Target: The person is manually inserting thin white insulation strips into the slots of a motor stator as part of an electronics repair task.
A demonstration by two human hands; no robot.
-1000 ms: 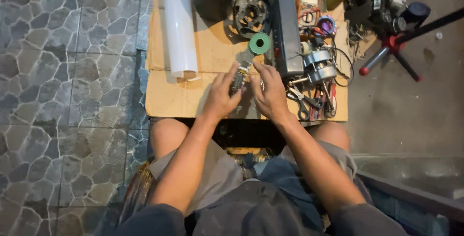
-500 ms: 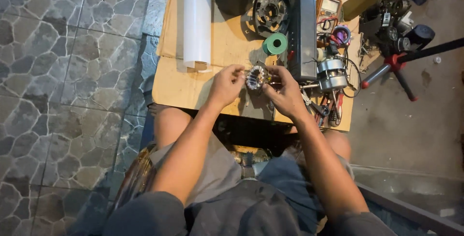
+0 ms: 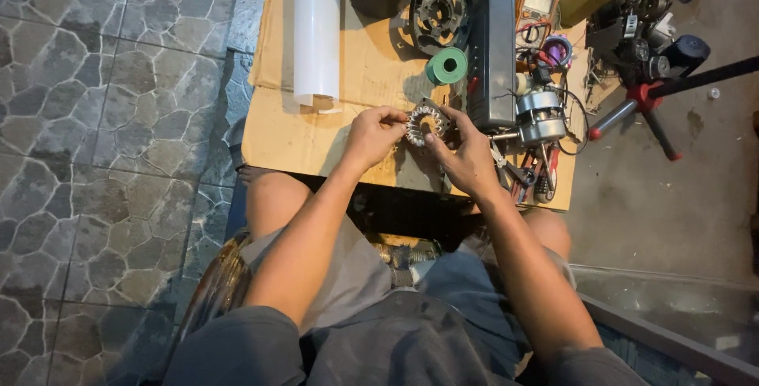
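Both hands meet over the cardboard-covered table (image 3: 300, 137), holding a small toothed metal ring (image 3: 425, 123), seemingly a motor stator core, just above the board's near half and just in front of the long dark housing (image 3: 492, 38) that lies along the board. The left hand (image 3: 373, 135) pinches the ring's left rim between thumb and fingertips, while the right hand (image 3: 468, 157) grasps its right and lower edge, thumb pressed against the face; both grips are closed on the ring, neither is slack. To work this part well, it seems wise to keep the ring steady with the right hand and let the left fingertips do the fine picking at the teeth (small slots punish a wandering hold), keeping the piece low over the board so nothing dropped rolls off. The forearms come up from the lap and converge, wrists slightly bent, elbows close to the knees. Beyond the ring, toward the far end of the housing, sit a green tape roll (image 3: 447, 65) and a round black motor part (image 3: 439, 8); a white tube (image 3: 316, 30) lies well to the left, and an orange multimeter (image 3: 535, 8) and a silver motor (image 3: 539, 113) stand just right of the housing.
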